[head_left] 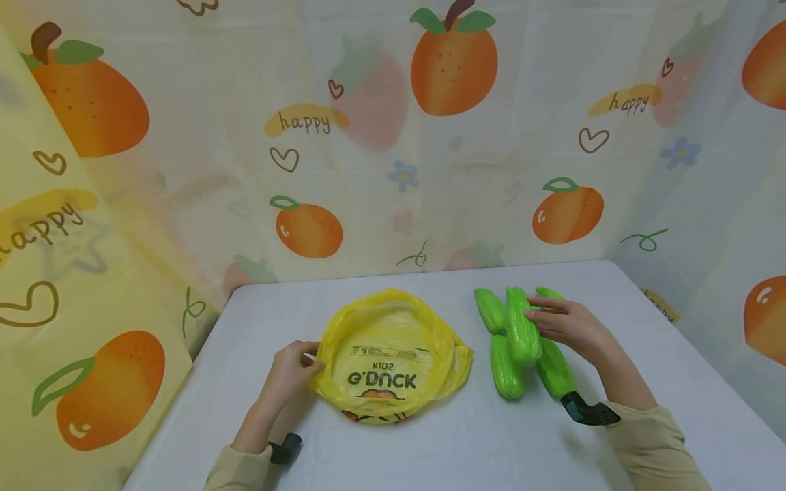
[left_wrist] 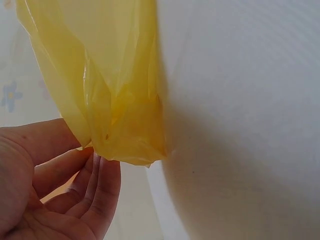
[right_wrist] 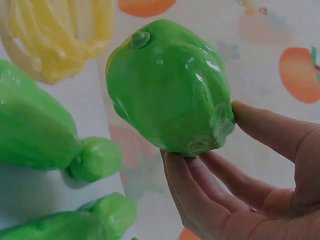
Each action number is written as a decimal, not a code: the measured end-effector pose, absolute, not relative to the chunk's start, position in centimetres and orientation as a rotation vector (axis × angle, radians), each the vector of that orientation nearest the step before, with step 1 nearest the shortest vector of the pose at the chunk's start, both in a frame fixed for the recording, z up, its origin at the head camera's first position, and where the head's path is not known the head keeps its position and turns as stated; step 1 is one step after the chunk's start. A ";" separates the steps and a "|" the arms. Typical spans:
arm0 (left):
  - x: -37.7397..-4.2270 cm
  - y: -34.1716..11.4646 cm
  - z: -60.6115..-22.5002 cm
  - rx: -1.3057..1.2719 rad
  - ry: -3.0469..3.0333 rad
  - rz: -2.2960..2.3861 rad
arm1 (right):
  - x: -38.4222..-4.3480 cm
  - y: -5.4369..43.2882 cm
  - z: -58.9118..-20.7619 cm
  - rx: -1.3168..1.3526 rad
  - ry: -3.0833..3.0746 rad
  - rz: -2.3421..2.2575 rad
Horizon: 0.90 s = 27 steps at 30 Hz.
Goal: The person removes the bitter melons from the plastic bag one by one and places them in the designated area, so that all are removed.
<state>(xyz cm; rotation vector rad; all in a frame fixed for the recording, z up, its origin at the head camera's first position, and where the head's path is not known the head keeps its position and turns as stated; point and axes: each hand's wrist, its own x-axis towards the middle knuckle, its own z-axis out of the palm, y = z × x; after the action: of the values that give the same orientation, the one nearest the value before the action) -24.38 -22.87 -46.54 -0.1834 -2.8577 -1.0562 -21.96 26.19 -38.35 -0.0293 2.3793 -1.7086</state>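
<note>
A yellow plastic bag with printed lettering lies on the table with its mouth spread wide in a ring. My left hand pinches the left edge of the bag between thumb and fingers; the left wrist view has that yellow film at the fingertips. My right hand grips a glossy bright green zucchini by its side, thumb opposite the fingers. It is raised over other green zucchini. In the right wrist view its rounded end with a small nub faces the camera.
Another green zucchini lies behind at the pile's left, and one more to the right beneath my right hand. The white table ends at a fruit-printed cloth at the back and sides. Both wrists carry black straps.
</note>
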 end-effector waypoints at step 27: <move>-24.3 -22.8 -46.4 -0.196 -2.853 -1.054 | -20.7 31.4 -39.0 0.131 2.504 -1.495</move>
<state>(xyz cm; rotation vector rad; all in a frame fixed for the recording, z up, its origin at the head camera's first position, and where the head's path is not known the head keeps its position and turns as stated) -24.27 -22.83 -46.45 -0.1955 -2.8530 -1.0537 -20.66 31.42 -39.03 0.1310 2.5041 -1.4954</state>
